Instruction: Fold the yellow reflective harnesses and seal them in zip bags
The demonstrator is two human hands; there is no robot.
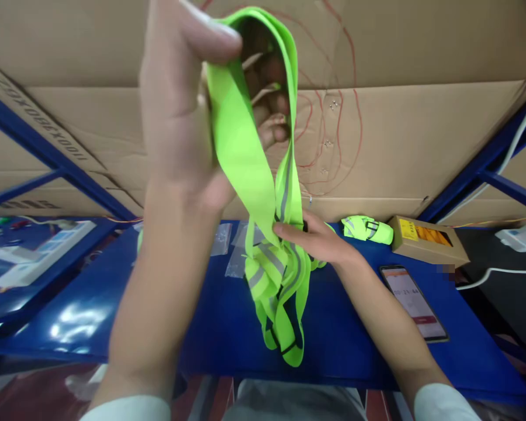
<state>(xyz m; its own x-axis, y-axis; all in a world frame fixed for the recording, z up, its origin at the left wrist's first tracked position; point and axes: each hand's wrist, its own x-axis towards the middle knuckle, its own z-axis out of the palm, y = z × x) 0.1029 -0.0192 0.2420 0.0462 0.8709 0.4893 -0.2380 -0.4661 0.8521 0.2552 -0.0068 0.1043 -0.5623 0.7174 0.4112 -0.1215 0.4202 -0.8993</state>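
Note:
My left hand (175,117) is raised in the upper middle, close to the camera. A neon yellow-green reflective strap harness (241,146) hangs from it, its wide loop passing between my thumb and curled fingers. Grey reflective stripes and dark buckle parts show in the tangled lower part, which dangles over the blue table. At mid-length my right hand (324,237) closes on the straps from the right, with the index finger lying across them. Some of its fingers are hidden behind the bands.
Behind the blue table (214,327) stands a cardboard wall (390,146) with red curved lines. A rolled neon harness (368,230), an open-windowed carton (429,240) and a phone (414,301) lie at right. Clear plastic bags (236,257) lie behind the straps; a white power strip (48,257) is at left.

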